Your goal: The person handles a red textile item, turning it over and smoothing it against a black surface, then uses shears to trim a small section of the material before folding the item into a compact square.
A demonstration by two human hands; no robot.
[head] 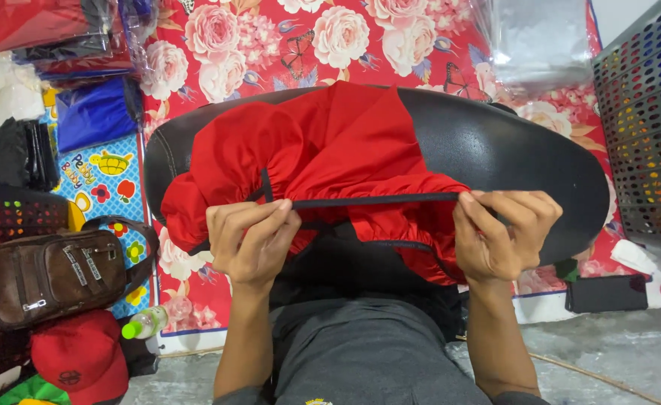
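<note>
A red garment [330, 146] lies bunched on a black oval board [510, 161] across my lap. Its dark elastic band [375, 200] is stretched flat between both hands. My left hand [252, 240] pinches the band's left end with thumb and fingers. My right hand [504, 232] pinches the right end, over the board's near edge. Gathered red fabric hangs below the band, and my grey-clothed lap shows under it.
A red flowered cloth [285, 37] covers the floor behind the board. A grey perforated basket [645, 127] stands at right, clear plastic bags [537, 37] at top right. At left lie a brown bag [45, 274], a red cap [79, 356], a small bottle [147, 322] and bagged folded clothes [94, 112]. A dark phone [606, 292] lies at right.
</note>
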